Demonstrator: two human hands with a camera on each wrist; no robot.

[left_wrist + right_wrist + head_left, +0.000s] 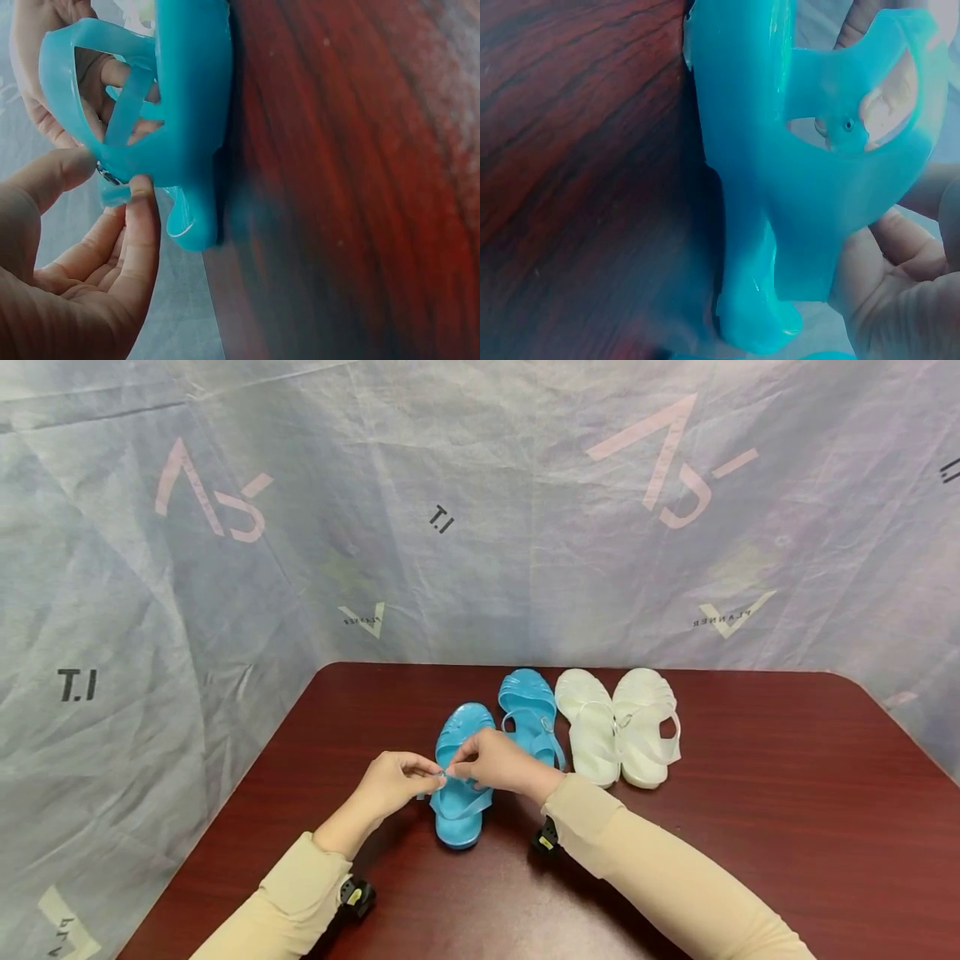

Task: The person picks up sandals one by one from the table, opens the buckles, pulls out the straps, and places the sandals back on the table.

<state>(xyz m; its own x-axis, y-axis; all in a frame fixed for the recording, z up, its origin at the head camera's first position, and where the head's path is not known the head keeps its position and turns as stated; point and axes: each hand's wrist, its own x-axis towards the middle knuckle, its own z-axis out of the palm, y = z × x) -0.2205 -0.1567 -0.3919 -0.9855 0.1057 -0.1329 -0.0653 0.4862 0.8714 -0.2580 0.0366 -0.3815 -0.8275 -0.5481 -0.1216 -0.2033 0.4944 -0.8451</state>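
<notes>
A blue jelly sandal (pixel 459 831) stands sole down on the table, its toe pointing away from me. My left hand (pixel 390 787) is at its left side. In the left wrist view, thumb and finger pinch a blue strap by a small metal buckle (pixel 109 175). From the right, my right hand (pixel 506 764) reaches over the sandal and pinches the strap with its fingertips close to the left ones. A strap end with a small hole (pixel 847 133) shows through the sandal's side opening in the right wrist view. The fingers partly hide the buckle from above.
Just right of the hands lies a second blue sandal (pixel 527 689), partly behind the right hand. Beside it are two white sandals, one (pixel 592 739) nearer and one (pixel 643 735) further right. The dark red table (pixel 787 793) ends at a grey printed cloth (pixel 480 568).
</notes>
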